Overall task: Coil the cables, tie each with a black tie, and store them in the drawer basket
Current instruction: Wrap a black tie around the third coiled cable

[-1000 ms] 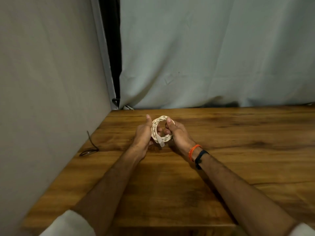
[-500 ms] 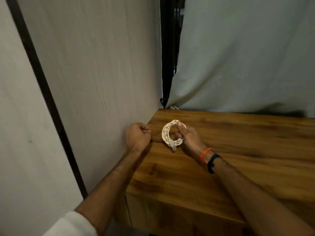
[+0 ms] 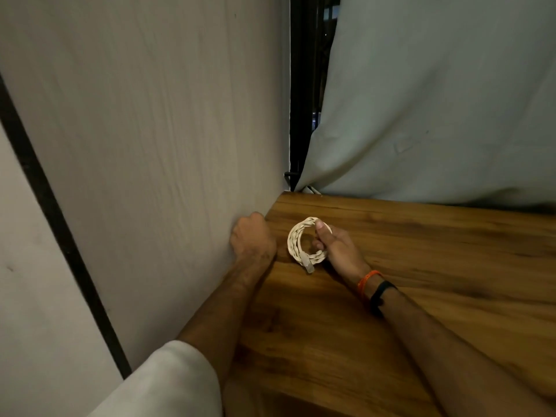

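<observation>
A white braided cable [image 3: 296,242] is wound into a small ring, with its plug end hanging at the bottom. My right hand [image 3: 335,249] pinches the ring's right side just above the wooden table [image 3: 421,266], thumb on top. My left hand [image 3: 252,237] is curled into a fist at the table's left edge, against the wall panel; whether it holds anything is hidden. No black tie and no drawer basket are in view.
A pale wall panel [image 3: 150,145] with a dark vertical strip [image 3: 57,212] stands along the table's left side. A grey-white curtain [image 3: 436,100] hangs behind the table, with a dark gap [image 3: 307,85] beside it. The table's front edge lies near me.
My left hand let go of the coil and moved left to the table's edge by the wall. The view swung left. My right hand kept the coil.
</observation>
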